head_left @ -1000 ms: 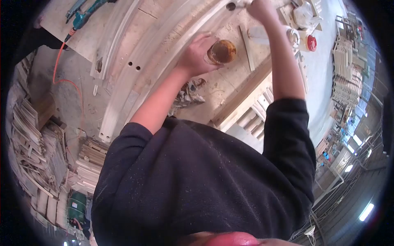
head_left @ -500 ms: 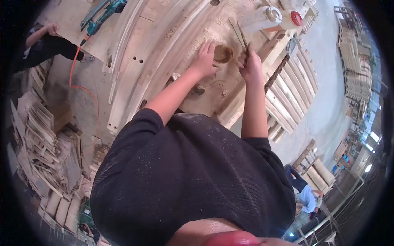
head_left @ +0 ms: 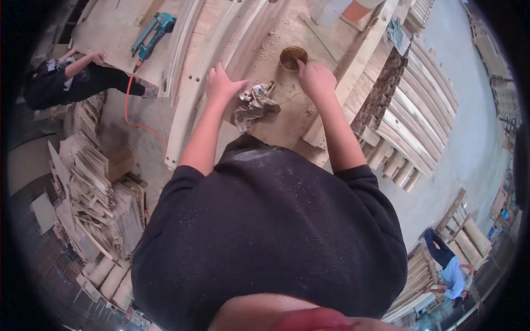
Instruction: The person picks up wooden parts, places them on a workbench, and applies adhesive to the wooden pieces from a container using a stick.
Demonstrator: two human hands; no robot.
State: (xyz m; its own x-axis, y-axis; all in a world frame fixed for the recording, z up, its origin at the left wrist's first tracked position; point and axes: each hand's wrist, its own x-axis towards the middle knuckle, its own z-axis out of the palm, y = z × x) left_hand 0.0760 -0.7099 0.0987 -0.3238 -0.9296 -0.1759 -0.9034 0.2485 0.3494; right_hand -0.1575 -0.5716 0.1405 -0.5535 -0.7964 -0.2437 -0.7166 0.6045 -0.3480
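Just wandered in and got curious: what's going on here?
A person is working among curved wooden pieces. Their right hand is at a brown cup; whether it grips anything is hidden. The left hand is spread open by the curved wooden pieces, apparently empty. A crumpled wad lies nearer the body.

Sawdust (head_left: 265, 58) covers part of a wooden table (head_left: 291, 113), where a teal power tool (head_left: 156, 33) rests toward the left edge near long curved wooden pieces (head_left: 186, 113). A crumpled wad (head_left: 253, 106) lies by the near edge, short of a round container (head_left: 285, 62), brown inside; a thin strip (head_left: 319, 37) and two cropped vessels (head_left: 360, 7) sit toward the right edge.
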